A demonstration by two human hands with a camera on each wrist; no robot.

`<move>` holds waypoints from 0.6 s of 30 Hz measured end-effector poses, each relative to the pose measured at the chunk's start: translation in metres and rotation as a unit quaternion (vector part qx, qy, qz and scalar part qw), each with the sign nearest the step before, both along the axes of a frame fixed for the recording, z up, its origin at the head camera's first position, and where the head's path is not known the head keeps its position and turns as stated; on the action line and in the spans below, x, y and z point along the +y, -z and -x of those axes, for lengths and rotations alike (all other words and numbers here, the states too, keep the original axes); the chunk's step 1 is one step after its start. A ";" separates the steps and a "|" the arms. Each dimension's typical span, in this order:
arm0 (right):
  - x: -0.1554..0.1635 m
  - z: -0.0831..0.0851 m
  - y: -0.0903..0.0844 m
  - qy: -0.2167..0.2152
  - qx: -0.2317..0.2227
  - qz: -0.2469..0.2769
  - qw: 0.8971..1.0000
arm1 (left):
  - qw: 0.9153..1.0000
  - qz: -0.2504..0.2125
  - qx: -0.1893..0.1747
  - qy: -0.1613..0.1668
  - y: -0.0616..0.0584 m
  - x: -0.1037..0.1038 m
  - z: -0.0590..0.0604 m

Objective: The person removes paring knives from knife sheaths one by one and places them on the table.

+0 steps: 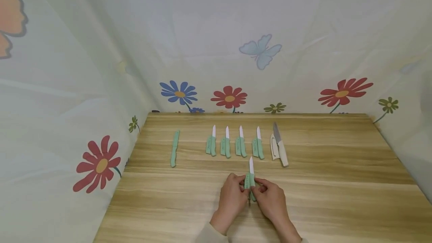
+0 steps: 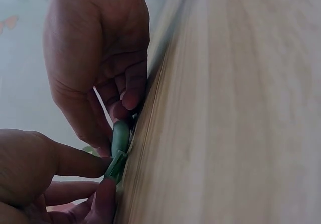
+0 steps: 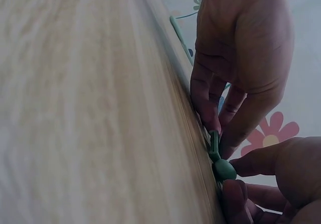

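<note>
Near the front middle of the table lies a small paring knife [image 1: 251, 166] with a white blade pointing away and a green handle [image 3: 224, 170]. Close along its left side is a green blade sheath [image 1: 247, 181]. My left hand [image 1: 233, 195] pinches the sheath between thumb and fingers. On the other side, my right hand [image 1: 272, 200] pinches the knife's handle. Both wrist views show the sheath [image 2: 116, 165] and handle side by side, low at the tabletop. The fingers hide part of each.
Behind the hands, several similar green knives [image 1: 227, 147] lie in a row, each beside its sheath. At the row's right is a larger cream-handled knife [image 1: 282, 153] with a cream sheath [image 1: 274, 149]. A green knife [image 1: 175, 148] lies alone at left on the wooden table [image 1: 162, 205].
</note>
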State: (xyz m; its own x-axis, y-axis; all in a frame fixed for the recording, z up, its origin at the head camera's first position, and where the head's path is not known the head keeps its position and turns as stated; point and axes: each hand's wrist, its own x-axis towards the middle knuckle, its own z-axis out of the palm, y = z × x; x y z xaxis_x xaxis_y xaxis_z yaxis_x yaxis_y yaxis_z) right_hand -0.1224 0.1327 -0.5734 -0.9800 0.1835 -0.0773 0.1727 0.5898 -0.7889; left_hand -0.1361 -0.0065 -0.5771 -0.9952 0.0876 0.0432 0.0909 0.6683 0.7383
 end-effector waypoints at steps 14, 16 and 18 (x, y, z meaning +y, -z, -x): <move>0.001 0.001 0.002 0.001 0.000 0.011 1.000 | 1.000 0.012 0.000 0.001 0.002 0.000 0.001; 0.001 0.001 0.002 0.002 -0.003 0.014 1.000 | 1.000 0.009 -0.005 0.000 0.003 0.000 0.001; 0.001 0.001 0.003 0.003 -0.005 0.022 1.000 | 1.000 0.005 -0.010 0.001 0.004 0.000 0.001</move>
State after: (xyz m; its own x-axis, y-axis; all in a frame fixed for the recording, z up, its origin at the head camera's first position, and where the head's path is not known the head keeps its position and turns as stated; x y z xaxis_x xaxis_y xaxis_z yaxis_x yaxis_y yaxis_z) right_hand -0.1236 0.1335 -0.5761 -0.9781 0.1847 -0.0959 0.1842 0.5536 -0.8122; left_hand -0.1371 -0.0065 -0.5810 -0.9957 0.0897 0.0225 0.0774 0.6753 0.7334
